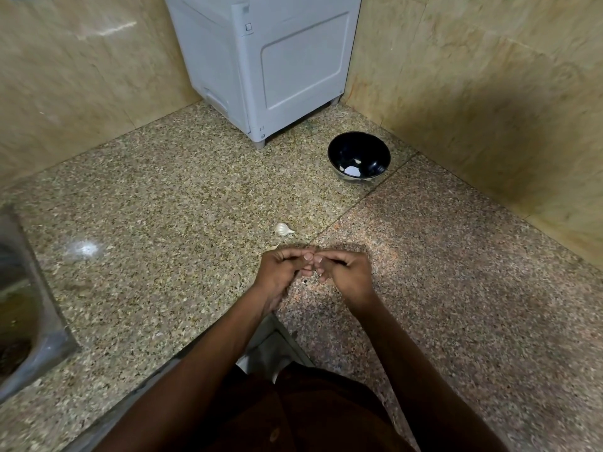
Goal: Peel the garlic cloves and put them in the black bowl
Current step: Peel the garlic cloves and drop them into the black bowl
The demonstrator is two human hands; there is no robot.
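Both hands meet over the speckled stone surface (182,197), fingertips pressed together. The left hand (280,272) and right hand (347,272) have fingers curled inward as if pinching something small between them; the object itself is hidden by the fingers, so whether a clove is in the grip cannot be confirmed. One unpeeled garlic clove (283,229) lies on the surface just beyond the hands. The black bowl (359,154) stands well apart, toward the far right corner near the white appliance (261,60), with a few pale pieces at its bottom. Likely faults from here: a small, slick clove may slip from a fingertip pinch and roll off the front edge, which lies close to the hands. Loose skin may drop on the surface and be mistaken for garlic. The carry to the bowl is long, so a loose hold risks a drop in transit. The sink (29,321) at left is open to stray pieces.
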